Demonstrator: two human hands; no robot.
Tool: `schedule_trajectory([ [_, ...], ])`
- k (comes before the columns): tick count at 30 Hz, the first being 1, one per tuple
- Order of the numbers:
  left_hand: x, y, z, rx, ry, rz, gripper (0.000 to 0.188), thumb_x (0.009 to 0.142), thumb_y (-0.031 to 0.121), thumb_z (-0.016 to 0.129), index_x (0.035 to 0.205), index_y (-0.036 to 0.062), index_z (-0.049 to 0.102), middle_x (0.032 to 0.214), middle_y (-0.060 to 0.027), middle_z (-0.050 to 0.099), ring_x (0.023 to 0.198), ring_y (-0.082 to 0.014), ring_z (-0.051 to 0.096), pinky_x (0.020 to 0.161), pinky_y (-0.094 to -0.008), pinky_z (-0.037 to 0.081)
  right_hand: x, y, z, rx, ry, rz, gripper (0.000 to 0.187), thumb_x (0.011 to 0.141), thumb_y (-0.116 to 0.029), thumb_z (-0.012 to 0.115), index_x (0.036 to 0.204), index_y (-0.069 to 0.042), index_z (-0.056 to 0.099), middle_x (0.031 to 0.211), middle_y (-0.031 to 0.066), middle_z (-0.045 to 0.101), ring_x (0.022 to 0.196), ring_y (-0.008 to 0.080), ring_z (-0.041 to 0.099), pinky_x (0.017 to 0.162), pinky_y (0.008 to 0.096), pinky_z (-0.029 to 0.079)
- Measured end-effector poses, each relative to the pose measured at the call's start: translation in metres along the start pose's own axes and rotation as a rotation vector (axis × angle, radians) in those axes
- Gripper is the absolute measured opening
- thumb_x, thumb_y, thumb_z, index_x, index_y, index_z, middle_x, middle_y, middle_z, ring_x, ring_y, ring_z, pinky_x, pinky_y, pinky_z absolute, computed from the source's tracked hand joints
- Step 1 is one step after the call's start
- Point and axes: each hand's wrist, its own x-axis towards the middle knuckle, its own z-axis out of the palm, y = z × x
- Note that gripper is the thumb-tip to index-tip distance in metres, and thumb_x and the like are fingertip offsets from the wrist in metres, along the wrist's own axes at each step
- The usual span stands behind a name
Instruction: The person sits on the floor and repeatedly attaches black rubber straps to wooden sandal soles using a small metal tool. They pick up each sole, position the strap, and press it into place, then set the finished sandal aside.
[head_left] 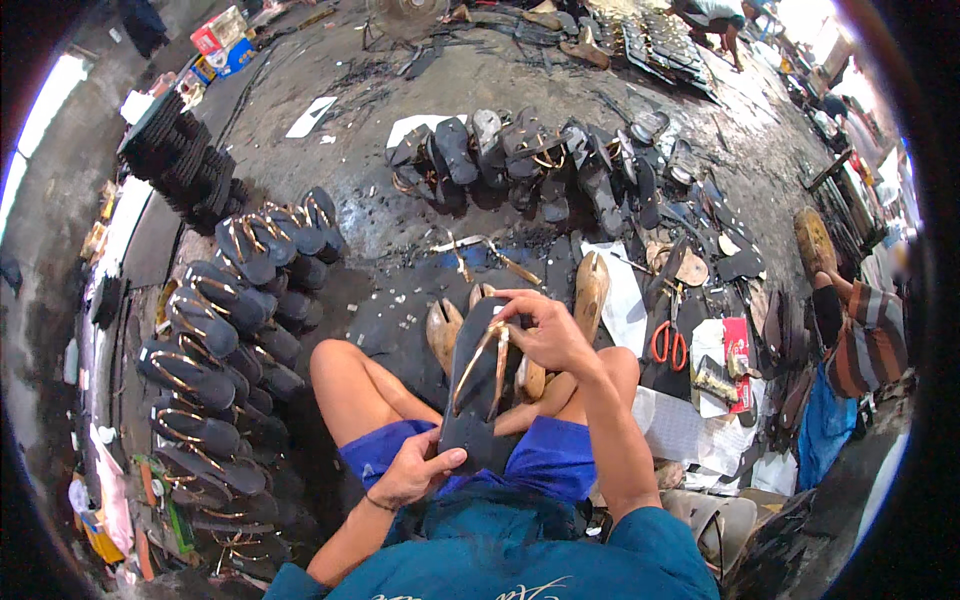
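A black thong sandal [466, 385] with gold straps lies between my hands, above my lap, its heel end toward me. My left hand [415, 468] is closed on the heel end, with the thumb on top of the sole. My right hand [545, 330] pinches at the gold strap near the toe end; the fingertips partly cover the spot. Wooden shoe lasts [443, 335] stand on the floor just beyond the sandal, and a taller wooden last [591, 290] is to the right of them.
Stacked gold-strapped sandals [195, 320] rise at my left, with a pile of black soles [175, 150] behind. A row of sandals [455, 150] lies ahead. Orange-handled scissors [669, 342] and paper [690, 425] lie at my right; another person's striped-clothed limb [868, 340] is farther right.
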Motion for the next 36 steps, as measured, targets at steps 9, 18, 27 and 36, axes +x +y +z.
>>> schedule_trajectory([
  [9,0.051,0.062,-0.056,-0.252,0.483,0.429,0.027,0.099,0.014,0.065,0.120,-0.0025,0.062,0.108,-0.0055,0.068,0.092,-0.0152,0.065,0.087,-0.0334,0.058,0.105,0.148,-0.019,-0.845,0.057,0.309,0.052,0.082,-0.037,0.074,0.129,-0.015,0.066,0.157,0.0284,0.030,0.141,0.0473,0.033,0.117,0.0560,0.029],
  [18,0.047,0.211,-0.249,-0.382,0.876,0.966,0.021,0.099,0.019,0.065,0.109,0.0010,0.063,0.106,-0.0069,0.068,0.099,-0.0187,0.066,0.092,-0.0385,0.059,0.135,0.238,-0.050,-1.253,-0.099,0.398,0.034,0.090,-0.012,0.055,0.119,0.001,0.068,0.167,0.0175,0.012,0.153,0.0408,0.014,0.122,0.0525,0.016],
  [27,0.123,0.061,-0.152,-0.438,0.423,0.420,0.031,0.102,0.025,0.060,0.125,0.0040,0.059,0.121,-0.0139,0.067,0.107,-0.0265,0.067,0.093,-0.0391,0.055,0.094,0.176,-0.058,-0.639,0.556,-0.086,0.035,0.091,0.002,0.060,0.125,-0.003,0.064,0.136,0.0190,0.060,0.124,0.0306,0.059,0.102,0.0391,0.049],
  [36,0.124,0.075,-0.025,-0.072,0.465,0.659,0.029,0.091,0.002,0.068,0.118,0.0023,0.057,0.106,-0.0043,0.067,0.096,-0.0140,0.063,0.089,-0.0321,0.051,-0.086,0.024,0.105,1.177,0.384,0.718,0.058,0.089,-0.004,0.072,0.137,-0.014,0.039,0.111,0.0110,0.061,0.092,0.0212,0.066,0.071,0.0364,0.058],
])
